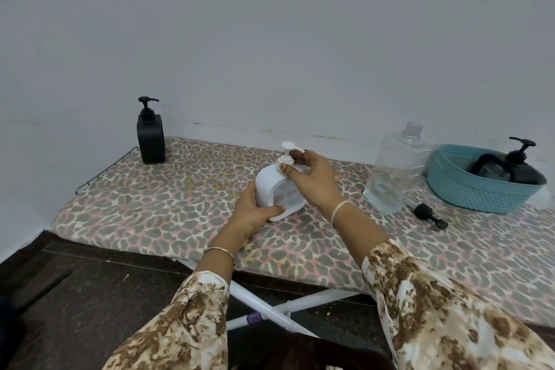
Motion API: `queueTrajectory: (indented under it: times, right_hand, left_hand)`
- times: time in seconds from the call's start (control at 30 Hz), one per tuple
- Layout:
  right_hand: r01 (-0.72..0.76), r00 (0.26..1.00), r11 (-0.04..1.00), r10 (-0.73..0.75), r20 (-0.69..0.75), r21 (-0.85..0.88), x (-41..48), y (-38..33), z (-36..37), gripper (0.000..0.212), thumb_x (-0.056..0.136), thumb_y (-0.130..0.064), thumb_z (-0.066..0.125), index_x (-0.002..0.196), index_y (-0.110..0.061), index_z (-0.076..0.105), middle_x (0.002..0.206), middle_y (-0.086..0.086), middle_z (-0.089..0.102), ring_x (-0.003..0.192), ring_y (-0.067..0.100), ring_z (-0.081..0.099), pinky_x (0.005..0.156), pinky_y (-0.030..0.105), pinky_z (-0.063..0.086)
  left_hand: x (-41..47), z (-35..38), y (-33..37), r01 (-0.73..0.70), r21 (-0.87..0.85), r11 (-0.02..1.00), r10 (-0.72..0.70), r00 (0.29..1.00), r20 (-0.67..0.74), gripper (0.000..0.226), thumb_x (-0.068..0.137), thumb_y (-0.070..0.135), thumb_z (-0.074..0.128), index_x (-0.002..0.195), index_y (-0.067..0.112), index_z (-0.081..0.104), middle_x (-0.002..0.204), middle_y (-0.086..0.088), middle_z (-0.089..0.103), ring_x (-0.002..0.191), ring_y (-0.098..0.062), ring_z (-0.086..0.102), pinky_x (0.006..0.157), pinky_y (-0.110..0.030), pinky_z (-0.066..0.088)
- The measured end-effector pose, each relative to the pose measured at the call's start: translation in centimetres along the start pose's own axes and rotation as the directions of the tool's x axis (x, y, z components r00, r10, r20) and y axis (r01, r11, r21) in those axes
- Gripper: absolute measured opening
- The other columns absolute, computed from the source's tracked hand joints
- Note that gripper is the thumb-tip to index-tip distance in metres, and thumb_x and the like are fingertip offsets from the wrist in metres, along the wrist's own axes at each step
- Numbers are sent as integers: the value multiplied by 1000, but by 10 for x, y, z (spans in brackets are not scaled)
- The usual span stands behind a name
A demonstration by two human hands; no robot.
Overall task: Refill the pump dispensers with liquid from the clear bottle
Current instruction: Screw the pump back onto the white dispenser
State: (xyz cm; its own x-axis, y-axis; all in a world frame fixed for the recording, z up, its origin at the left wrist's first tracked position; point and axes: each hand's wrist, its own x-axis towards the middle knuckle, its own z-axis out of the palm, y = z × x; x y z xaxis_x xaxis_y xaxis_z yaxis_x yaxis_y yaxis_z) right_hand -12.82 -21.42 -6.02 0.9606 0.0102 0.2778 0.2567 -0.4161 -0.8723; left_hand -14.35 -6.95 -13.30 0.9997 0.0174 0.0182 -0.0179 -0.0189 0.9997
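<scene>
Dispenser (271, 183) gripped low by left fingers (270, 211), pump collar (287, 160) pinched by right fingers (286, 170)

Three pump dispensers: a black dispenser (151, 135), a white dispenser (271, 186) and a second black dispenser (518, 164). One clear bottle (396, 171). One blue basket (468, 192). One loose black pump cap (429, 215). One patterned ironing board (150, 207). Two hands, a left hand (255, 216) and a right hand (312, 177). Two wrist bands, a left bracelet (219, 251) and a right band (341, 209).
</scene>
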Motion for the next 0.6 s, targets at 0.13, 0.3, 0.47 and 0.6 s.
queueTrajectory:
  times: [0.13, 0.3, 0.47, 0.6]
  right_hand:
    - [-3, 998, 1000, 4, -58, 24, 3, -3, 0, 32, 66, -48, 78, 93, -35, 65, 95, -15, 70, 98, 9, 65, 96, 47, 46]
    - [25, 998, 1000, -24, 55, -19, 3, -4, -2, 32, 77, -50, 68, 105, -34, 67, 111, -11, 69, 110, 12, 60, 102, 50, 39]
    - [31, 984, 981, -63, -167, -189, 2, -6, 4, 52, 60, -67, 65, 98, -32, 71, 91, -16, 72, 96, 9, 65, 96, 50, 41]
    - [38, 970, 973, -91, -225, -229, 1, -6, 6, 47, 60, -66, 66, 95, -33, 70, 86, -17, 71, 95, 9, 64, 96, 50, 42]
  left_hand:
    - [0, 0, -1, 1, 10, 1000, -1, 1000, -6, 72, 72, 3, 82, 132, 25, 48, 123, -4, 62, 110, -20, 63, 92, -44, 55]
    - [0, 0, 1, -4, 18, 1000, 4, 1000, -7, 71, 72, 1, 81, 130, 26, 48, 124, -4, 62, 110, -20, 62, 92, -43, 55]
    - [-2, 5, -1, -9, 64, 998, 13, 998, -66, 72, 68, 9, 84, 130, 25, 50, 122, -4, 63, 107, -20, 63, 91, -45, 55]
    - [-4, 7, -2, -13, 96, 995, 22, 996, -87, 86, 57, 25, 84, 135, 25, 48, 123, -3, 62, 109, -21, 62, 91, -48, 54]
